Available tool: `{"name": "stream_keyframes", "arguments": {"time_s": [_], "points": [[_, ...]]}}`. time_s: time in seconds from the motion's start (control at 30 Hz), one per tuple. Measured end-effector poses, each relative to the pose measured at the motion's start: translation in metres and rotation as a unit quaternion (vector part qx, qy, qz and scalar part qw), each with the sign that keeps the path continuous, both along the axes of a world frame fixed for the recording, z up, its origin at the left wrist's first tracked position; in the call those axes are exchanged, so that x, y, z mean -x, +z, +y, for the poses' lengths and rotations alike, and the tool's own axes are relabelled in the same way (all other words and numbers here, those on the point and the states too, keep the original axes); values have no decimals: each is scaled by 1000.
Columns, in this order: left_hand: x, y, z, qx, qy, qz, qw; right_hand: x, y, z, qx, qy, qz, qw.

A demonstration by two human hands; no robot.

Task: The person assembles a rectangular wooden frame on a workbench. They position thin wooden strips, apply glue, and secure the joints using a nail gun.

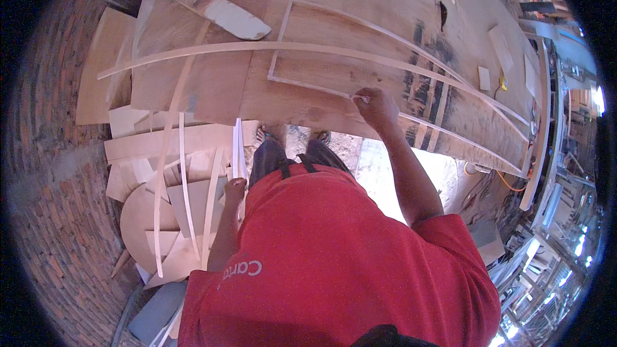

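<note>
My right hand [376, 110] reaches over the near edge of a plywood-topped table [308, 112]. Its fingers are pinched together on the near side of a long, narrow frame of thin pale strips [308, 85] lying flat there. My left hand [235, 188] hangs low beside my body with its fingers curled closed. Just above that hand stands a narrow white strip [238, 148]; whether the hand grips it cannot be made out. A long, thin wooden strip [276, 45] lies across the tabletop, passing over the frame.
A white board piece [236, 19] lies on the table's far left. Wood offcuts [151, 209] and leaning strips crowd the left side by a brick wall [54, 154]. A yellow tape measure [503, 83] sits on the right, near an orange cable [511, 183].
</note>
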State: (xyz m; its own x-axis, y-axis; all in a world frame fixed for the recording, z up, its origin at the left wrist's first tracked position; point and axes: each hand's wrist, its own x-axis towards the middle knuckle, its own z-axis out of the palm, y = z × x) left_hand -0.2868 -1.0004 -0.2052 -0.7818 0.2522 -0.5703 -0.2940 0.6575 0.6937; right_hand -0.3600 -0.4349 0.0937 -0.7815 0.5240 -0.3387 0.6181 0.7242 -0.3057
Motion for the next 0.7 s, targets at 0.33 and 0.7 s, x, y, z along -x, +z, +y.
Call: {"name": "stream_keyframes", "arguments": {"time_s": [0.33,0.7], "points": [[21,62,75,57,-81,-46,994,-53,8,42,-7,-43,17,999],[12,35,93,80,-185,33,979,-113,-8,97,-10,-100,29,994]]}}
